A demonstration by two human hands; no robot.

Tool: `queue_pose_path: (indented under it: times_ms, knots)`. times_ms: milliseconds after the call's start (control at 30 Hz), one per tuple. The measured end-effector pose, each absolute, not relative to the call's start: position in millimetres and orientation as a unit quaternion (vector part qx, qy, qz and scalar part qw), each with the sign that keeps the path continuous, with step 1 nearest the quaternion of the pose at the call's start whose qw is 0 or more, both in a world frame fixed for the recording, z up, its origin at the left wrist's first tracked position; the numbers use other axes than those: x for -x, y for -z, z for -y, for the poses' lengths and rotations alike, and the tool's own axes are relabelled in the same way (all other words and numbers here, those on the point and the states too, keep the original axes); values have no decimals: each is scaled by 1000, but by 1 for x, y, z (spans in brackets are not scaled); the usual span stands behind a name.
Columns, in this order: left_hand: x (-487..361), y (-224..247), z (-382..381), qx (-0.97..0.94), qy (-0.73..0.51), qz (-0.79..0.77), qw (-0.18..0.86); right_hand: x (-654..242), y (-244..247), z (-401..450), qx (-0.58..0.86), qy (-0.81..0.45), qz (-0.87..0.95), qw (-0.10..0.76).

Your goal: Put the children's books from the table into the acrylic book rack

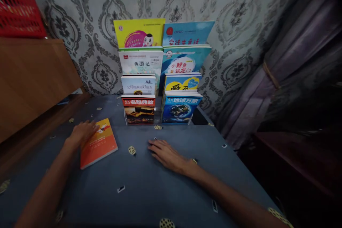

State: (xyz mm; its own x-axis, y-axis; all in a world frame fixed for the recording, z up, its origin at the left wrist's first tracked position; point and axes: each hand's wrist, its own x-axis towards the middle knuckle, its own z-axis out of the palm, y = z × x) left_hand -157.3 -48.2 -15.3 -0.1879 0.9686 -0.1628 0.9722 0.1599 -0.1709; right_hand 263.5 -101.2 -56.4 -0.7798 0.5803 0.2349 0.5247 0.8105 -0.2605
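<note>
An orange book (100, 143) lies flat on the left part of the grey-blue patterned cloth (144, 174). My left hand (83, 131) rests over its upper left edge, fingers laid out across the cover. My right hand (166, 154) lies palm down on the cloth near the middle, fingers stretched to the left with nothing in them. Behind the hands, a clear stand (157, 115) holds books upright in two columns. At its front are a red book (139, 110) on the left and a blue book with a globe (178, 109) on the right.
A wooden cabinet (34, 78) with a red plastic basket (20, 10) on top stands at the left. Patterned wallpaper (237, 17) rises behind the stand. A tied curtain (256, 78) hangs at the right, above a dark reddish piece of furniture (288, 156).
</note>
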Motion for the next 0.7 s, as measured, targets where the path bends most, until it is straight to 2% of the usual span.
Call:
queue_pose_path:
  times_ms: [133,267,467,700]
  knots:
    - [138,-3,74,-620,181,-761,62,-291,74,98,316,-120,907,253]
    - [114,-2,98,-626,155,-764,28,-293,80,92,332,-146,881,304]
    - [88,10,119,-612,116,-780,-61,-290,81,91,324,-139,887,298]
    - [68,6,133,-596,114,-792,-68,-292,79,93,353,-143,885,267]
